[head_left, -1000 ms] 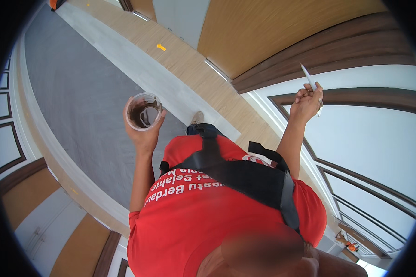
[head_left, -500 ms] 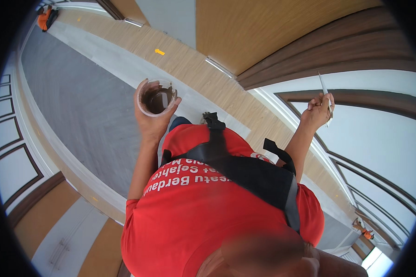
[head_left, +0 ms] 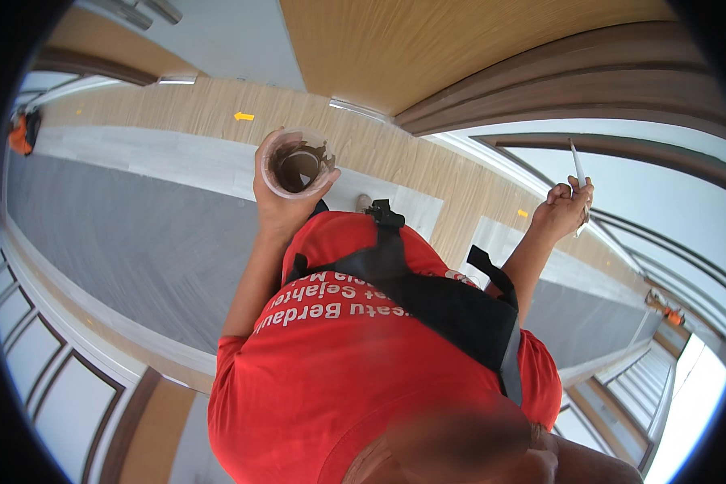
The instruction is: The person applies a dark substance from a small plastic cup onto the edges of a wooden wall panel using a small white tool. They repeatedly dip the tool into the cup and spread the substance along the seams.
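Observation:
My left hand (head_left: 278, 206) grips a clear plastic cup (head_left: 297, 165) around its side; dark brown liquid shows inside and smears the cup's inner wall. At the right, my right hand (head_left: 563, 210) is closed on a slim white tool (head_left: 577, 165) with a narrow tip pointing upward in the picture; its exact kind I cannot make out. Neither hand touches the wall. Below them are my red shirt and black chest strap (head_left: 427, 315), with a light shoe (head_left: 363, 202) just past the strap.
Ahead are wood-panel doors (head_left: 460, 48), dark wooden trim (head_left: 540, 89) and white framed wall panels. The corridor floor has a grey strip (head_left: 113, 242) and pale planks with yellow arrows (head_left: 244, 116). Someone in orange (head_left: 22, 133) is low at the far left, another (head_left: 665, 310) far right.
The view has swung round, bringing the doors more squarely ahead and the corridor more horizontal. Both hands have shifted rightward in the picture, still holding the cup and the white tool.

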